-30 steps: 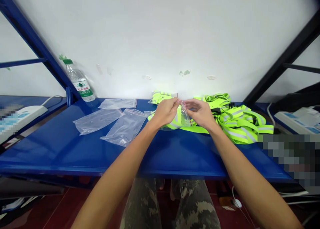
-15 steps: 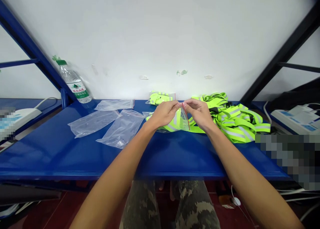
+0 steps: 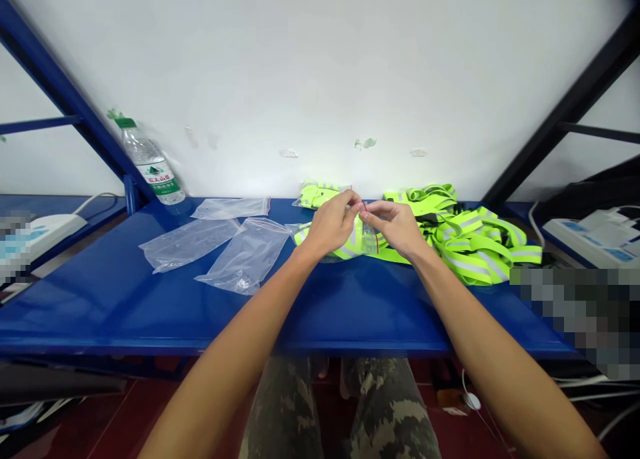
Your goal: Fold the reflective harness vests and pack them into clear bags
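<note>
My left hand [image 3: 336, 222] and my right hand [image 3: 395, 225] meet at the red-edged mouth of a clear zip bag [image 3: 370, 239], both pinching its upper corner. Inside the bag lies a folded neon-yellow reflective strap [image 3: 350, 247], partly covered by my left hand. Just behind is another bag with a folded yellow strap [image 3: 315, 195] in it. Beside my right hand a tangled heap of yellow straps [image 3: 475, 242] with silver stripes and black buckles spreads to the right.
Several flat clear zip bags [image 3: 245, 255] lie left of my hands on the blue table [image 3: 150, 312]. A water bottle [image 3: 155, 169] with a green cap leans at the back left. Power strips [image 3: 590, 242] sit at the sides; a white wall [image 3: 320, 79] stands behind.
My left fingers have risen slightly and curled over the bag's upper corner. My right fingers have shifted a little along the red edge. The view has moved slightly.
</note>
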